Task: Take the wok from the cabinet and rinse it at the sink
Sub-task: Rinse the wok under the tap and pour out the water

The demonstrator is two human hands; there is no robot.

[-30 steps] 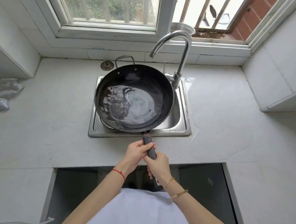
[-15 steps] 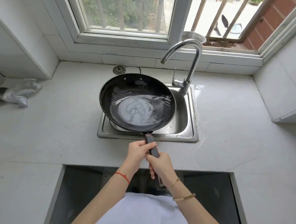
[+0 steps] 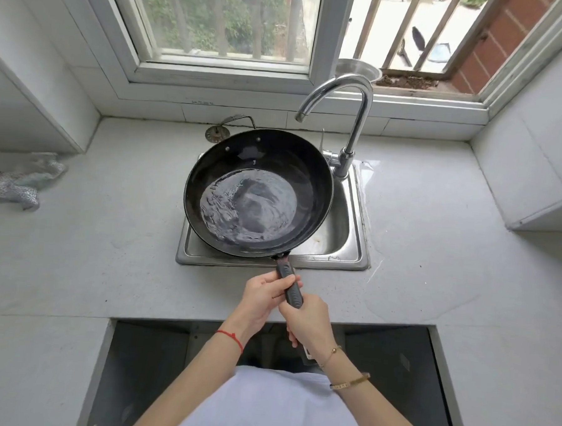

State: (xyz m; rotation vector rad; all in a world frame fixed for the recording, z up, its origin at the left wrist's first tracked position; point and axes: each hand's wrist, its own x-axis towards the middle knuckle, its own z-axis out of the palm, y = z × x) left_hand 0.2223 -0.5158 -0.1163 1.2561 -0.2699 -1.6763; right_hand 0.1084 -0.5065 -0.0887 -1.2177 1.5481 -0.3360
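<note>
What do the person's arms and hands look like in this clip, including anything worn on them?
Both forearms are bare, with no sleeves in view. The left hand has a thin red string bracelet at the wrist. The right hand has two gold-coloured pieces above it: a fine chain bracelet and, further up the forearm, a flat bangle. No rings or gloves are visible.

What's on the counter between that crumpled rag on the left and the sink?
Nothing: in the head view the counter between rag and sink is bare.
</note>
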